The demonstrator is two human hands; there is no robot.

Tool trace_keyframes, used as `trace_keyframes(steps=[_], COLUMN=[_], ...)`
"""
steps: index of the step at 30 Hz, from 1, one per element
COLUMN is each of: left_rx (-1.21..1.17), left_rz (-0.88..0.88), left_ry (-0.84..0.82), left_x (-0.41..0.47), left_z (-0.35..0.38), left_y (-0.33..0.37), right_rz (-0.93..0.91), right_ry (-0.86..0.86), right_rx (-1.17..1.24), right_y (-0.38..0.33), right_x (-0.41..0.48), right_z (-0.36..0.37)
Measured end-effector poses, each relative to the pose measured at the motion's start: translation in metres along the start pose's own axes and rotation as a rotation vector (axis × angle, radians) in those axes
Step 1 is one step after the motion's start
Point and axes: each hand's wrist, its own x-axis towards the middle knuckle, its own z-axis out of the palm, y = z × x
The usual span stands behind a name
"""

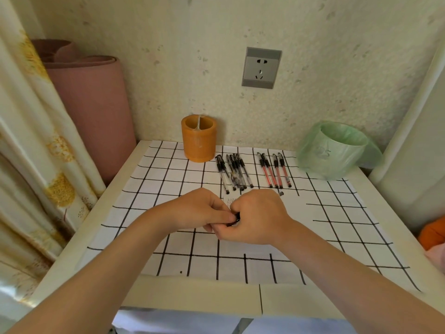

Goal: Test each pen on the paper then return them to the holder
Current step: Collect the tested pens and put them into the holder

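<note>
1. Left hand (199,210) & right hand (255,218): met knuckle to knuckle over the white black-gridded paper sheet (168,237), forearms converging from near edge. Fingers of both curled round a small dark pen (236,218), mostly hidden; prob. capping or uncapping.
2. Small loose black cap (281,194), just beyond right hand.
3. Black-ink clear-barrel pens (232,171), bunched; red-ink pens (273,169) apart, sorted by colour, awaiting return.
4. Orange cylindrical pen holder (198,139), by wall, nr. empty.
5. Green-bagged bin (337,150), far right.
</note>
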Motion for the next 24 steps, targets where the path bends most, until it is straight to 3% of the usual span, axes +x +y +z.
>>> trace_keyframes(steps=[6,12,16,21,24], left_rx=[0.063,0.080,0.013,0.533,0.705], left_rz=[-0.001,0.042,0.047,0.033,0.108], left_ry=[0.041,0.524,0.688,0.817,0.728], left_x=[-0.003,0.001,0.008,0.015,0.017], left_z=[-0.008,-0.037,-0.049,-0.049,-0.052], left_y=[0.001,-0.005,-0.013,-0.029,-0.037], right_rz=[-0.048,-0.002,0.105,0.291,0.377], right_ry=[-0.017,-0.042,-0.127,-0.181,-0.179], right_rx=[0.120,0.286,0.370,0.464,0.453], right_y=[0.005,0.026,0.021,0.001,-0.010], right_x=[0.002,0.013,0.019,0.040,0.057], right_z=[0.002,0.009,0.010,0.020,0.029])
